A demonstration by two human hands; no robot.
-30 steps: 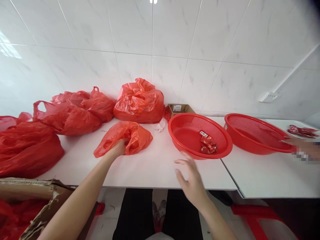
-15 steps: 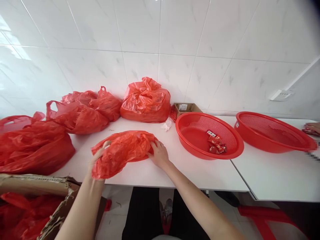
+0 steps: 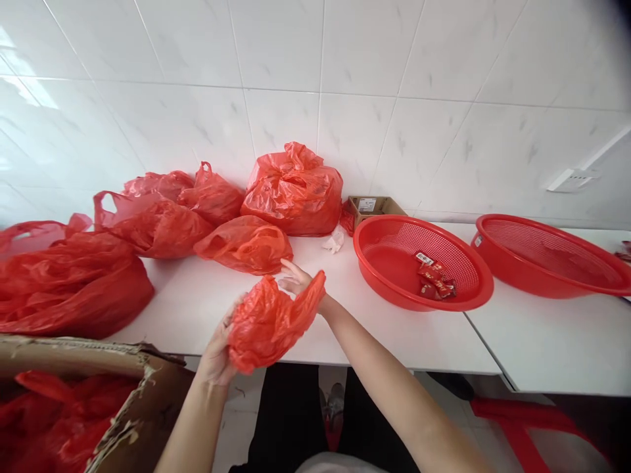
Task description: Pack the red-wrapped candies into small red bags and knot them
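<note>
A crumpled red plastic bag [image 3: 269,325] is bunched up in my left hand [image 3: 221,345], above the table's front edge. My right hand [image 3: 296,279] is just behind that bag, partly covered by its raised flap. The visible fingers of this hand are stretched out and apart, pointing left. Just beyond the fingertips, another thin red plastic bag [image 3: 246,244] lies loosely on the white table [image 3: 192,299]. A large knotted red bag [image 3: 293,194], bulging with contents I cannot make out, stands behind it against the wall.
Several filled red bags [image 3: 69,282] line the table's left side. An open cardboard box [image 3: 152,401] of red plastic stands front left. To the right are a red basin [image 3: 374,289] holding small red packets [image 3: 436,279], a second basin [image 3: 522,276], and a small carton [image 3: 377,205].
One red bag now lies farther back on the table. The other has come nearer and rightward in my left hand. My right hand has let go and its fingers have spread.
</note>
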